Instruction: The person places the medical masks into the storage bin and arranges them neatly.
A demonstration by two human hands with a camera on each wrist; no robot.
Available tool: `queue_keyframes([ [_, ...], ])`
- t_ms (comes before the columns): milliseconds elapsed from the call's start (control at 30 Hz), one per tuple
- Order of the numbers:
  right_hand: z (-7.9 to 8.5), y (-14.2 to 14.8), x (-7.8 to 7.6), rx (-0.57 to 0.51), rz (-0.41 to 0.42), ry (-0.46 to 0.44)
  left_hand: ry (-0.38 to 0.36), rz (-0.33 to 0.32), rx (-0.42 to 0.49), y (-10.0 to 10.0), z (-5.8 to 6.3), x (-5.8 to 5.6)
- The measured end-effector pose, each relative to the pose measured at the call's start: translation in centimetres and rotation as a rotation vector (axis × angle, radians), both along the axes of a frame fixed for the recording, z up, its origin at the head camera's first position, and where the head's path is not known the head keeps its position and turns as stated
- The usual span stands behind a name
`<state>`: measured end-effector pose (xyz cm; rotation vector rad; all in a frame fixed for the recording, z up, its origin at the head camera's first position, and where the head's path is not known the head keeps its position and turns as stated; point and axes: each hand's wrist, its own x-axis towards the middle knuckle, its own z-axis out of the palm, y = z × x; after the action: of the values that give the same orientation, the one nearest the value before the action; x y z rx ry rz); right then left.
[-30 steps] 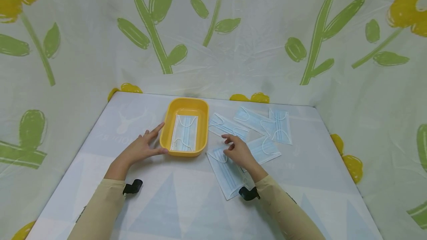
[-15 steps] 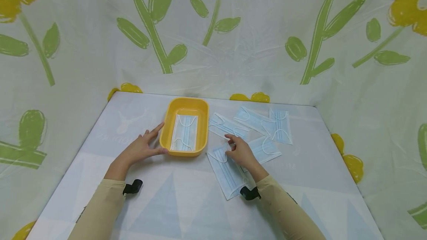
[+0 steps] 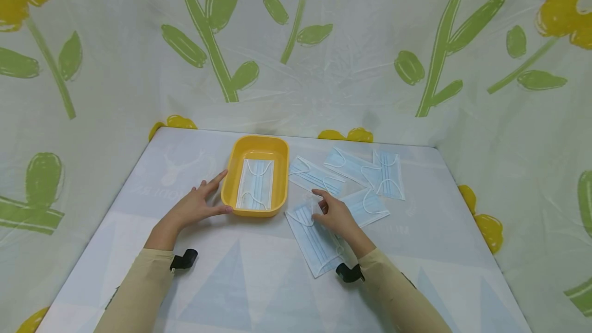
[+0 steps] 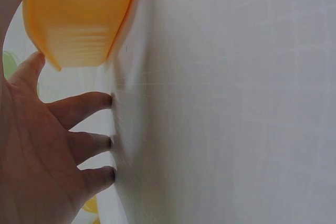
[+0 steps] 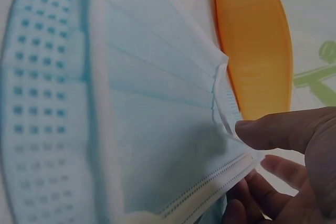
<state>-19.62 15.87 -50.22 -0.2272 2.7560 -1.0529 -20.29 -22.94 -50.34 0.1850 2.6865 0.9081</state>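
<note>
In the head view a yellow tray (image 3: pixel 281 189) stands at the table's centre with a light blue face mask (image 3: pixel 256 185) lying flat inside. My left hand (image 3: pixel 193 205) spreads along the tray's left side, thumb by the near corner and index finger at the rim. Its other fingertips touch the tabletop in the left wrist view. My right hand (image 3: pixel 338 218) pinches the upper corner of another face mask (image 5: pixel 157 77) between thumb and fingers. That mask (image 3: pixel 314 240) lies right of the tray, its pinched corner raised slightly. The fingers under it are partly hidden in the right wrist view.
Several more face masks lie loosely to the right: one mask (image 3: pixel 314 173) beside the tray, another mask (image 3: pixel 365 208) under the right hand's far side, and two overlapping masks (image 3: pixel 349 165) farther back. A flower-printed curtain (image 3: pixel 351 66) closes off the table's back and sides.
My right hand has shifted slightly right and down, and the near mask's upper corner has come up with its fingers. The left hand and tray stay put.
</note>
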Motion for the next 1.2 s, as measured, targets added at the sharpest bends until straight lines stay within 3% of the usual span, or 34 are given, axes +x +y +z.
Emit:
queue_keyframes([
  [633, -0.3, 1.6, 0.9, 0.017, 0.085, -0.047, -0.016, 0.021, -0.004, 0.0, -0.3, -0.2],
  [933, -0.5, 1.7, 0.7, -0.019, 0.060, -0.118, -0.016, 0.020, -0.002, 0.0, -0.2, -0.2],
  [1200, -0.6, 2.1, 0.7, -0.032, 0.088, -0.061, -0.009, 0.012, -0.005, -0.1, -0.3, -0.3],
])
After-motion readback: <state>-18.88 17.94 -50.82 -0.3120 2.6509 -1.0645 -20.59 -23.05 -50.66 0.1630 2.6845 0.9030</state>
